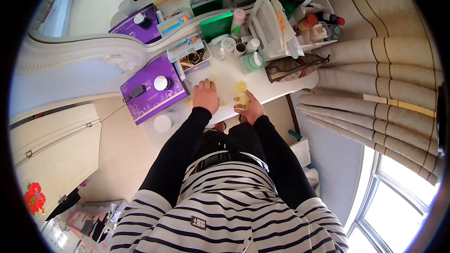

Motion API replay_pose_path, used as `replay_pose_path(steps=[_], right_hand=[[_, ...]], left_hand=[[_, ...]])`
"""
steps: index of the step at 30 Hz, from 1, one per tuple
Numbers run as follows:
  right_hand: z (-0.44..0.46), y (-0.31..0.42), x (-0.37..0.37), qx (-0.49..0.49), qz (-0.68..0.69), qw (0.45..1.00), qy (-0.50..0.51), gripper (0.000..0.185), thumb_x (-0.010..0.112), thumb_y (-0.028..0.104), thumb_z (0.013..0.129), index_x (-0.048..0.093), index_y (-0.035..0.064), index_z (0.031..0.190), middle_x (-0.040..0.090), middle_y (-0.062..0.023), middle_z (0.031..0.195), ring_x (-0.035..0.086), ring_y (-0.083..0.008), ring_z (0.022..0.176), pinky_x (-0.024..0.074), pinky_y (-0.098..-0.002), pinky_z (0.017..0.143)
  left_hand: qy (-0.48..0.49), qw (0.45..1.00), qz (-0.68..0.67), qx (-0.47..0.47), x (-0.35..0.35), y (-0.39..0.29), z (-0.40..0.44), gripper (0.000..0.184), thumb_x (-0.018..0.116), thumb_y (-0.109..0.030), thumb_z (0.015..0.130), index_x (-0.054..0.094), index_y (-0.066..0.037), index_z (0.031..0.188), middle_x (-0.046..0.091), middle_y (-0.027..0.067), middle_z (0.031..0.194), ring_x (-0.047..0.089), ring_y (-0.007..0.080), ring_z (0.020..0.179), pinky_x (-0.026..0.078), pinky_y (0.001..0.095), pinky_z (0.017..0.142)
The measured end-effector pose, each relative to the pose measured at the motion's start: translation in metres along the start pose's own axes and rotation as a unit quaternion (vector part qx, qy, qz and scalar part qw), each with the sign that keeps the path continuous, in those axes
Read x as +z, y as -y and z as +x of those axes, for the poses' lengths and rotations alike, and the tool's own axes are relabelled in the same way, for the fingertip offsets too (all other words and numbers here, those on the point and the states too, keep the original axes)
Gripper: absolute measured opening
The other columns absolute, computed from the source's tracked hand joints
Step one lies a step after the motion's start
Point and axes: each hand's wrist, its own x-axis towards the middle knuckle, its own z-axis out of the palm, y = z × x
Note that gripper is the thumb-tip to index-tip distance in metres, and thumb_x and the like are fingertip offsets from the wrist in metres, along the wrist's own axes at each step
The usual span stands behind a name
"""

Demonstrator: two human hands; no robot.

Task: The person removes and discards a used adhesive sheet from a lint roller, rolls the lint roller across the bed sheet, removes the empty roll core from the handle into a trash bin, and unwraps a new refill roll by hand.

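Near the front edge of the white tabletop (274, 86), my left hand (206, 97) rests over flat yellowish pieces. Its fingers point away from me, and whether they grip a piece is hidden. To its right, my right hand (253, 108) is closed on a translucent yellow item (241, 94), held at the near end with its rounded top pointing away. Left of my left hand lies a purple box (154, 96), with a white-lidded jar (161, 83) and a dark grey object (136, 92) on top.
A mirror stands behind the table. An open box of small items (206, 57), a green box (216, 27), bottles and jars line the back. A brown pouch (293, 68) lies at the right, beside a white shelf unit (265, 26) and curtains. A white-lidded container (162, 123) stands front left.
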Motion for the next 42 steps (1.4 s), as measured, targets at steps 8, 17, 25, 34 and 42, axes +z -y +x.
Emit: replay_pose_path(steps=[8, 17, 25, 34, 42], right_hand=[[-0.051, 0.013, 0.064, -0.297, -0.497, 0.810, -0.091, 0.070, 0.077, 0.039, 0.090, 0.047, 0.0052, 0.143, 0.065, -0.0153, 0.120, 0.069, -0.0318, 0.098, 0.0568, -0.0434, 0.086], [-0.039, 0.017, 0.062, -0.229, -0.418, 0.858, -0.192, 0.070, 0.082, 0.045, 0.084, 0.056, -0.0030, 0.127, 0.070, -0.0189, 0.110, 0.069, -0.0346, 0.105, 0.0553, -0.0427, 0.088], [-0.002, -0.009, -0.018, -0.209, -0.469, 0.815, -0.269, 0.057, 0.071, 0.045, 0.095, 0.063, 0.0013, 0.131, 0.065, -0.0260, 0.120, 0.065, -0.0387, 0.110, 0.0528, -0.0463, 0.095], [0.011, 0.017, -0.036, -0.340, -0.538, 0.736, -0.229, 0.043, 0.066, 0.028, 0.098, 0.063, 0.0009, 0.132, 0.061, -0.0225, 0.128, 0.056, -0.0414, 0.122, 0.0458, -0.0483, 0.106], [0.002, 0.022, -0.036, -0.410, -0.546, 0.693, -0.231, 0.046, 0.074, 0.029, 0.092, 0.060, 0.0020, 0.126, 0.059, -0.0205, 0.126, 0.055, -0.0420, 0.120, 0.0464, -0.0501, 0.102]], left_hand=[[0.083, 0.314, -0.886, -0.331, 0.034, -0.032, 0.007, 0.065, 0.030, -0.054, 0.110, 0.052, -0.002, 0.142, 0.062, 0.0201, 0.134, 0.061, 0.0371, 0.121, 0.046, 0.0483, 0.109], [0.160, 0.398, -0.816, -0.387, 0.056, -0.017, 0.024, 0.049, 0.049, -0.043, 0.106, 0.059, -0.003, 0.133, 0.066, 0.0159, 0.124, 0.064, 0.0348, 0.115, 0.051, 0.0518, 0.100], [0.095, 0.952, -0.276, -0.087, 0.073, -0.033, 0.052, 0.038, 0.065, -0.013, 0.091, 0.063, -0.005, 0.128, 0.066, 0.0233, 0.120, 0.064, 0.0400, 0.112, 0.053, 0.0456, 0.096], [0.123, 0.972, -0.192, 0.051, 0.056, -0.064, 0.069, 0.043, 0.061, 0.000, 0.085, 0.059, -0.004, 0.128, 0.059, 0.0193, 0.132, 0.056, 0.0396, 0.124, 0.049, 0.0465, 0.103], [0.059, 0.987, -0.149, 0.029, 0.073, -0.062, 0.065, 0.052, 0.058, 0.001, 0.085, 0.053, -0.003, 0.136, 0.048, 0.0217, 0.147, 0.041, 0.0408, 0.143, 0.042, 0.0446, 0.116]])
